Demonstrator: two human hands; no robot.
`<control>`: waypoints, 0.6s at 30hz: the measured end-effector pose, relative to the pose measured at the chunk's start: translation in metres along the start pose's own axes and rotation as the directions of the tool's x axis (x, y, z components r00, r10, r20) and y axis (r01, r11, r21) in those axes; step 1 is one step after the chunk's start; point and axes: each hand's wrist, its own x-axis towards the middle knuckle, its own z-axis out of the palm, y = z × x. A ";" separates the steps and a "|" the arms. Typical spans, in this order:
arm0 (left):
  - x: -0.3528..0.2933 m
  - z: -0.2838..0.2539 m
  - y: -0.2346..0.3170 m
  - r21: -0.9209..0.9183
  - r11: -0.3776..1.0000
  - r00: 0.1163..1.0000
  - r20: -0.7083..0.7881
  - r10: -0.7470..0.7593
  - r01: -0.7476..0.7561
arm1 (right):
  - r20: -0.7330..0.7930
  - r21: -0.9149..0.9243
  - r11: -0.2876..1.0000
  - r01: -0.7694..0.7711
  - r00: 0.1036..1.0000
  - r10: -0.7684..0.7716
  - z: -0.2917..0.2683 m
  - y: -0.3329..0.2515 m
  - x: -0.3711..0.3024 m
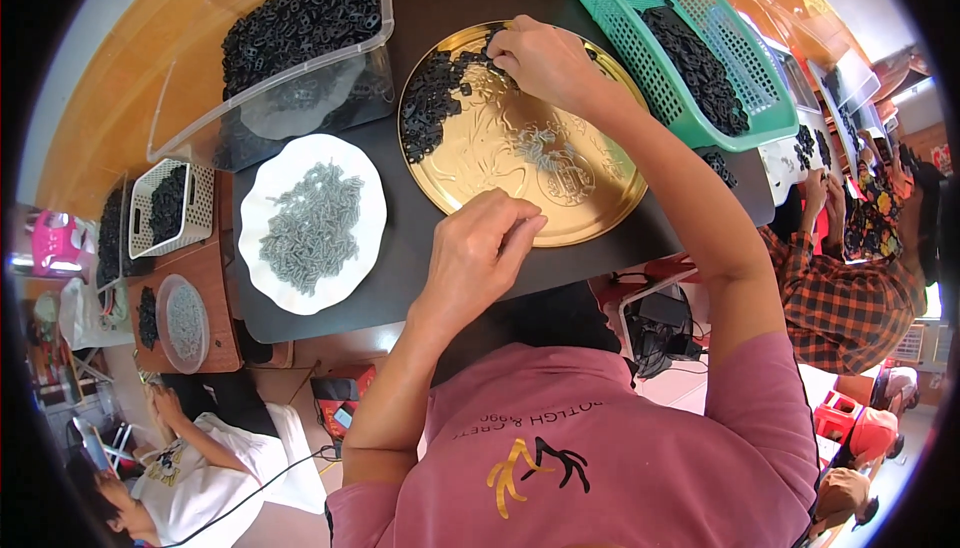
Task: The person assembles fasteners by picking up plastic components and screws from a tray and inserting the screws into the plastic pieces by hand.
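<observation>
A round golden tray (490, 163) lies on the dark table in front of me. Small flat black plastic pieces (428, 108) are heaped along its far left rim. Near its middle sits a loose cluster of short, thin silver-grey pieces (545, 148), like screws or springs. My right hand (545, 60) reaches to the far rim, its fingers pinched at the black pieces; what lies between the fingertips is hidden. Over the tray's near edge, my left hand (478, 253) is closed, thumb against the fingers; anything in it is hidden.
A scalloped white plate (262, 163) of silver-grey pieces stands left of the tray. Behind it is a clear bin (385, 48) full of black pieces. A green basket (640, 58) with black pieces stands at the far right. Other people sit at both sides.
</observation>
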 end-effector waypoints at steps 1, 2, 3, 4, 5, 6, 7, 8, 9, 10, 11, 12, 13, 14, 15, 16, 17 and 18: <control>0.001 0.000 0.000 0.000 1.000 1.000 -0.001 -0.004 0.004 | 0.004 -0.025 1.000 0.013 1.000 -0.013 -0.001 -0.001 0.005; 0.002 -0.001 0.000 -0.008 1.000 1.000 0.001 -0.005 0.005 | 0.007 -0.023 1.000 0.014 1.000 -0.014 -0.001 -0.001 0.010; 0.002 -0.001 0.000 -0.016 1.000 1.000 0.004 -0.006 0.006 | 0.024 -0.035 0.999 0.001 1.000 0.000 -0.002 -0.001 0.016; 0.003 -0.001 0.000 -0.016 1.000 1.000 0.005 -0.009 0.009 | 0.043 -0.046 0.999 -0.014 0.999 0.016 -0.002 -0.001 0.020; 0.003 -0.001 0.001 -0.019 1.000 1.000 0.005 -0.009 0.009 | 0.045 -0.044 0.999 -0.015 0.999 0.017 -0.002 -0.002 0.025; 0.004 -0.001 0.001 -0.022 1.000 1.000 0.006 -0.009 0.009 | 0.065 -0.044 0.999 0.000 0.998 0.003 -0.001 -0.002 0.031; 0.003 -0.001 0.000 -0.021 1.000 1.000 0.005 -0.012 0.012 | 0.084 -0.042 0.999 0.016 0.996 -0.013 -0.001 -0.004 0.036; 0.003 -0.001 -0.001 -0.026 1.000 1.000 0.002 -0.014 0.015 | 0.085 -0.040 0.999 0.018 0.996 -0.015 -0.001 -0.005 0.040; 0.003 -0.001 -0.002 -0.030 0.999 1.000 -0.001 -0.017 0.017 | 0.133 -0.045 0.997 0.060 0.990 -0.054 -0.001 -0.007 0.044; 0.003 -0.001 -0.001 -0.029 0.999 1.000 -0.002 -0.019 0.019 | 0.180 -0.048 0.993 0.103 0.979 -0.093 0.000 -0.008 0.046; 0.004 -0.002 0.000 -0.034 0.999 1.000 -0.002 -0.020 0.020 | 0.181 -0.046 0.993 0.106 0.979 -0.096 0.003 -0.007 0.049; 0.005 -0.002 0.000 -0.040 0.999 1.000 -0.001 -0.020 0.020 | 0.203 -0.049 0.990 0.133 0.972 -0.121 0.007 -0.005 0.052; 0.005 -0.001 0.000 -0.039 0.999 1.000 -0.002 -0.023 0.023 | 0.227 -0.051 0.986 0.159 0.963 -0.144 0.009 -0.004 0.055; 0.005 -0.001 -0.001 -0.040 0.999 1.000 -0.002 -0.018 0.017 | 0.229 -0.048 0.986 0.161 0.962 -0.146 0.010 -0.003 0.056; 0.005 -0.001 -0.002 -0.042 0.999 1.000 -0.001 -0.011 0.011 | 0.247 -0.050 0.984 0.168 0.957 -0.151 0.010 0.000 0.057; 0.006 -0.001 -0.001 -0.039 0.999 1.000 -0.002 -0.014 0.014 | 0.265 -0.051 0.983 0.176 0.952 -0.157 0.009 0.000 0.058; 0.006 -0.002 0.000 -0.041 0.999 1.000 0.000 -0.023 0.023 | 0.264 -0.048 0.983 0.178 0.951 -0.159 0.009 0.000 0.059; 0.006 -0.002 0.001 -0.042 0.999 1.000 0.004 -0.031 0.031 | 0.259 -0.029 0.984 0.174 0.952 -0.161 0.009 0.000 0.058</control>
